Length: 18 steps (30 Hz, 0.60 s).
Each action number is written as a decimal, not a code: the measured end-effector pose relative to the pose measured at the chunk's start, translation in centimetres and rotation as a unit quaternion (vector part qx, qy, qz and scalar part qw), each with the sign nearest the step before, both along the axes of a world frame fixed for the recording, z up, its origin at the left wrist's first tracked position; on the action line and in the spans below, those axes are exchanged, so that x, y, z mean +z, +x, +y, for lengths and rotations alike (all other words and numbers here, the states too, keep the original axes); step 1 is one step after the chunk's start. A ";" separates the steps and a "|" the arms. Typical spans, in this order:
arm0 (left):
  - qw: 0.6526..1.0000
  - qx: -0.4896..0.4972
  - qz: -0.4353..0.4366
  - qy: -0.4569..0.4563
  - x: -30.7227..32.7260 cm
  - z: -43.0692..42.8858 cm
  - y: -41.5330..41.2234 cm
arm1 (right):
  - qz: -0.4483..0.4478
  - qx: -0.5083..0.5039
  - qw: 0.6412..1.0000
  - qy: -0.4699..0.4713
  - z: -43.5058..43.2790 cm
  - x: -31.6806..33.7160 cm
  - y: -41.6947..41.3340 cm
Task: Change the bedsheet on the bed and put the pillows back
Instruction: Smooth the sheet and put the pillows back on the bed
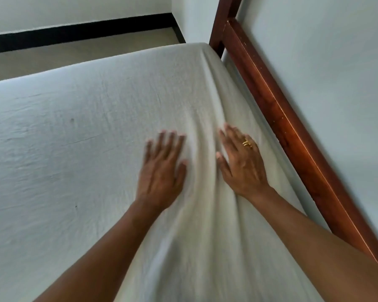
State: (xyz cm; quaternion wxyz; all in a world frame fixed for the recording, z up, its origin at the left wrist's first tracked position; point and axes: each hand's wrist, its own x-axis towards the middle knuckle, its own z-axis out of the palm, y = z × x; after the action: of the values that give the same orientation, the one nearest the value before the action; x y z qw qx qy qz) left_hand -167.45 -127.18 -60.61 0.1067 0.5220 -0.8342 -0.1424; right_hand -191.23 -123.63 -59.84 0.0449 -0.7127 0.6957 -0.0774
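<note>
While both palms are being pressed down on it, the white bedsheet (74, 138) is being kept spread over the whole mattress top, reaching the rounded far corner and hanging over the right edge. The left hand (162, 171) is being held open, fingers straight and slightly spread, nothing gripped. The right hand (242, 164) is being laid flat the same way, just beside the right edge of the mattress, nothing pinched. Fingertips are being blurred by motion. Long folds are being bunched up between the two hands and along the right side, while the left part of the sheet is lying smoother, with fine wrinkles only. On the right, movement is being blocked by a reddish wooden bed rail (292, 131) running just beside the mattress, with a pale wall (325, 62) directly behind it and only a narrow gap left between rail and sheet. Beyond the far edge, open beige floor (52, 59) is being shown, bordered by a black skirting strip (74, 33). Counted: one sheet, two hands, two bare forearms, one gold ring (247, 143) on the right hand, one rail, one upright post.
</note>
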 end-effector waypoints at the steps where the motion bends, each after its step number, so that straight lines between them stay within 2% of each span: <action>1: 0.997 0.061 -0.039 0.001 -0.3 0.2 1.0 | 0.024 0.017 0.999 0.032 0.6 -0.8 -0.8; 2: 0.993 0.086 -0.085 0.019 -0.7 0.7 1.4 | 0.034 -0.021 0.997 0.065 0.8 -1.5 -1.9; 3: 0.989 0.080 -0.121 0.037 -1.0 1.3 1.2 | 0.028 -0.104 0.990 0.095 0.6 -2.0 -2.8; 5: 0.990 0.036 -0.128 0.039 -1.5 2.7 -0.3 | -0.011 -0.271 0.955 0.124 -0.3 -2.2 -3.5; 6: 0.993 0.000 -0.115 0.037 -1.5 3.2 -1.7 | -0.021 -0.310 0.943 0.123 -0.6 -1.9 -3.1; 7: 0.993 -0.052 -0.103 0.035 -1.2 3.6 -2.8 | -0.028 -0.303 0.947 0.104 -0.8 -1.5 -1.8; 8: 0.988 -0.127 -0.082 0.035 -1.1 4.1 -4.0 | -0.044 -0.252 0.964 0.068 -0.8 -0.9 -0.2; 10: 0.961 -0.273 -0.012 0.050 -0.3 5.4 -4.8 | -0.088 -0.058 0.994 0.000 0.0 -0.2 2.6; 11: 0.955 -0.290 0.047 0.047 -0.1 6.0 -4.1 | -0.090 0.042 0.995 -0.011 0.8 -0.4 3.2; 12: 0.959 -0.263 0.098 0.033 0.0 6.5 -3.0 | -0.070 0.099 0.993 -0.005 1.9 -0.7 2.9; 13: 0.969 -0.207 0.131 0.015 -0.1 6.7 -1.3 | -0.044 0.098 0.994 0.004 2.7 -1.3 1.9; 14: 0.981 -0.133 0.141 -0.006 -0.3 6.7 0.5 | -0.028 0.040 0.999 0.011 3.5 -1.9 0.4; 16: 0.997 -0.011 0.075 -0.009 -0.5 5.6 3.8 | -0.030 -0.149 0.988 0.012 4.3 -2.6 -1.7; 18: 0.998 -0.015 -0.041 0.046 -0.8 4.3 4.0 | -0.056 -0.292 0.955 0.012 4.9 -2.7 -2.8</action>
State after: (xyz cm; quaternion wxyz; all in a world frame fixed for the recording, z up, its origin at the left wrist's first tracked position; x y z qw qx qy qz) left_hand -163.48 -122.90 -61.38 0.0460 0.5190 -0.8382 -0.1609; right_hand -193.99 -118.77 -62.53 0.0680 -0.4724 0.8707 -0.1190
